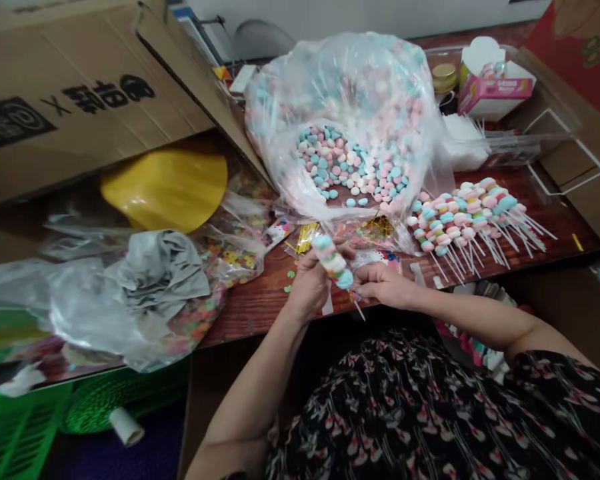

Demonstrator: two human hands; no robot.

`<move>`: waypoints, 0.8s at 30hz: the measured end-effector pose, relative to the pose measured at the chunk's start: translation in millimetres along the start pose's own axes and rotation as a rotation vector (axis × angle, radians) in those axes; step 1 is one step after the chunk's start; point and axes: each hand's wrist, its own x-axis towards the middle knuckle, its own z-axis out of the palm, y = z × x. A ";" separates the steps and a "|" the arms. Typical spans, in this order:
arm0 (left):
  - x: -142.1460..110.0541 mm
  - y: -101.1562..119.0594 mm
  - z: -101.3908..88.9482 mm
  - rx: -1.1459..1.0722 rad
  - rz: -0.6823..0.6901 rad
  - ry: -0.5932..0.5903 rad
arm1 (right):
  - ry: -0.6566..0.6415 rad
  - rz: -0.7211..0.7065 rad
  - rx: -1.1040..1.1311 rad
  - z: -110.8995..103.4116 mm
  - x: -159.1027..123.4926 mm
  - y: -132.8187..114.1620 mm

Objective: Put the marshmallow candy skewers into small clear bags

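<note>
My left hand (311, 283) is closed round a candy skewer (333, 261), a white stick threaded with blue, white and pink sweets. My right hand (383, 283) pinches the lower end of that same skewer near its stick. Both hands rest at the front edge of the wooden table (260, 303). Just behind them stands a big clear plastic bag (350, 120) full of pastel sweets. To the right lies a pile of finished skewers (467, 217) with their sticks pointing right and forward.
A large cardboard box (80, 87) leans at the left above a yellow round object (167, 187). Crumpled plastic bags (130, 287) with colourful bits cover the left side. A pink tissue box (495, 90) and clear tray sit far right. A green basket (15, 433) stands below left.
</note>
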 end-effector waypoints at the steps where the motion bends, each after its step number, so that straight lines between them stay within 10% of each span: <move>1: 2.1 0.2 -2.4 -0.055 0.027 0.058 | 0.047 -0.035 -0.080 0.8 2.2 5.1; 6: -14.1 11.0 -0.4 -0.274 -0.096 -0.038 | 0.446 -0.561 -0.732 -9.7 14.2 10.9; 13: -46.6 28.9 -5.7 -0.460 -0.360 0.016 | 0.463 -0.835 -1.099 4.4 19.0 13.6; 18: -71.3 28.5 -21.5 0.007 -0.390 -0.096 | 0.208 -0.703 -0.889 21.7 30.1 14.2; 24: -97.2 10.4 -59.8 1.013 0.265 0.066 | -0.067 0.002 0.311 79.3 42.5 8.1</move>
